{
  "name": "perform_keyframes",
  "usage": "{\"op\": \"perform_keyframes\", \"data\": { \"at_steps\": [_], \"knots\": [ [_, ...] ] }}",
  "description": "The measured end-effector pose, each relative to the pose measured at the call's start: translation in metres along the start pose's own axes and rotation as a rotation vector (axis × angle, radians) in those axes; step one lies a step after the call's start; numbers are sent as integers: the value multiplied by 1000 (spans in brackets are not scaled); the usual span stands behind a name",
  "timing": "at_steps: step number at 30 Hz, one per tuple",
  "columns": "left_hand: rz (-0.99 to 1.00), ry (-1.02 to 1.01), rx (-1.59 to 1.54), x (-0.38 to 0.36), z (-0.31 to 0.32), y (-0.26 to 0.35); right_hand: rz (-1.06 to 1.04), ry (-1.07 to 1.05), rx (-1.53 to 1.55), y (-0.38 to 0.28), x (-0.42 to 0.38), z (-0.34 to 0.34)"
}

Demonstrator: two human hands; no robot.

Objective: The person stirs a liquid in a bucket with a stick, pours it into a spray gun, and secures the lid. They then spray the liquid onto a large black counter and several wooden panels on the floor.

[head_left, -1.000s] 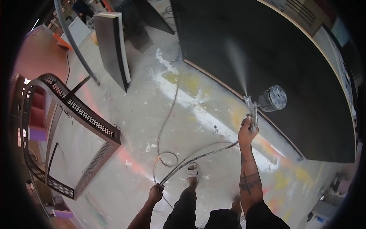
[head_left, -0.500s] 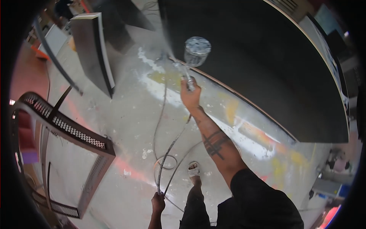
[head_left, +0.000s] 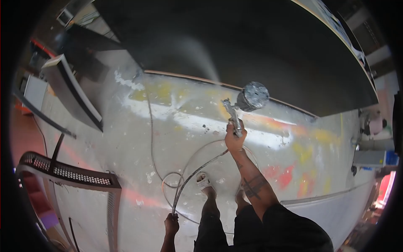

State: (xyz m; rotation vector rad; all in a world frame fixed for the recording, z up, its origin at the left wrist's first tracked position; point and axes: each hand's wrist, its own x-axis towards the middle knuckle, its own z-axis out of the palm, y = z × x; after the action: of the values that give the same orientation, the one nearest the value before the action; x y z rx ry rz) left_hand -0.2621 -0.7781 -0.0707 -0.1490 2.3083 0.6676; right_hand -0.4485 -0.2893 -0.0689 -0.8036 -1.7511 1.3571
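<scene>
My right hand [head_left: 236, 136] is closed around the handle of a spray gun [head_left: 231, 110], held out in front of me. A paint-smeared cup [head_left: 253, 95] sits on the gun. Pale mist fans from the nozzle toward a large black panel [head_left: 268, 50]; the gun is apart from the panel's lower edge. Low in view, my left hand [head_left: 171, 224] is closed on the air hose [head_left: 181, 191], which curves up to my right hand. Part of the gun's grip is hidden by my fingers.
A brown perforated metal frame [head_left: 79, 173] stands at left, with a curved dark panel [head_left: 73, 90] behind it. Hose loops [head_left: 172, 179] lie on the paint-stained floor [head_left: 130, 155] near my sandalled foot [head_left: 203, 180]. A pale flat board [head_left: 323, 206] is at lower right.
My right hand and the spray gun have moved right and nearer to me. The view has shifted, showing more of the black panel's left end. My left hand keeps hold of the hose.
</scene>
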Motion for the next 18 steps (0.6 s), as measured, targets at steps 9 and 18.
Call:
{"op": "perform_keyframes", "data": {
  "at_steps": [9, 18],
  "knots": [
    [185, -68, 121, 5, 47, 80, 82, 376, 28, 37, 20, -224],
    [343, -251, 318, -37, 133, 225, 52, 704, -66, 77, 51, -450]
  ]
}}
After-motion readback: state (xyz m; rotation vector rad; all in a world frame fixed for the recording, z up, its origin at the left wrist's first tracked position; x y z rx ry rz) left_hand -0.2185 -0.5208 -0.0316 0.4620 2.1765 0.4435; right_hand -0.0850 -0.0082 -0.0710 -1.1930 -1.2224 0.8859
